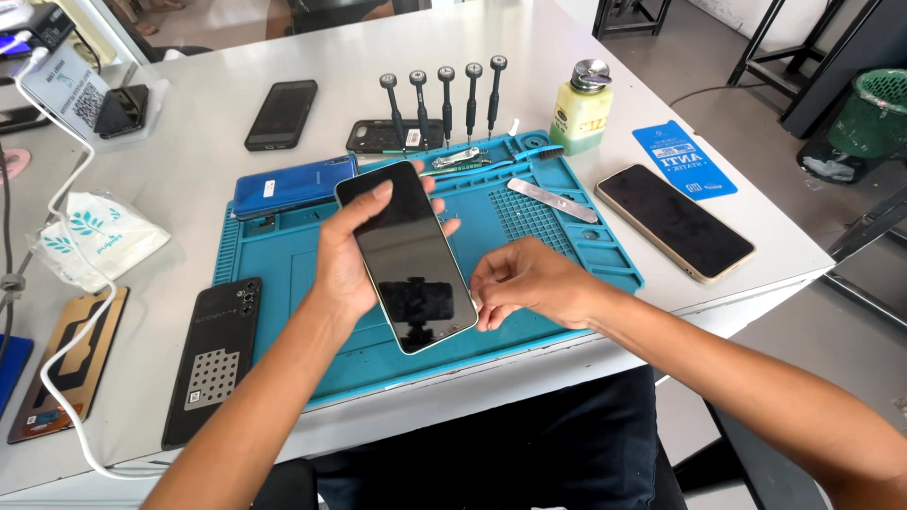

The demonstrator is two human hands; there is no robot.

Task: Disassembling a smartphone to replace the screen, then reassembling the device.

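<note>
Holding a black phone in left hand, right hand pinching its edge

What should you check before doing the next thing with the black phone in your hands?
1. Left hand grips the black glass-fronted phone: ok.
2. Right hand fingertips touch the phone's lower right edge: ok.
3. Phone is over the blue rubber work mat: ok.
4. Flat metal pry tool lies on the mat within likely reach: ok.
5. Five black-handled screwdrivers stand upright behind the mat: ok.
6. Phone's screen free of cracks: cannot tell.
</note>
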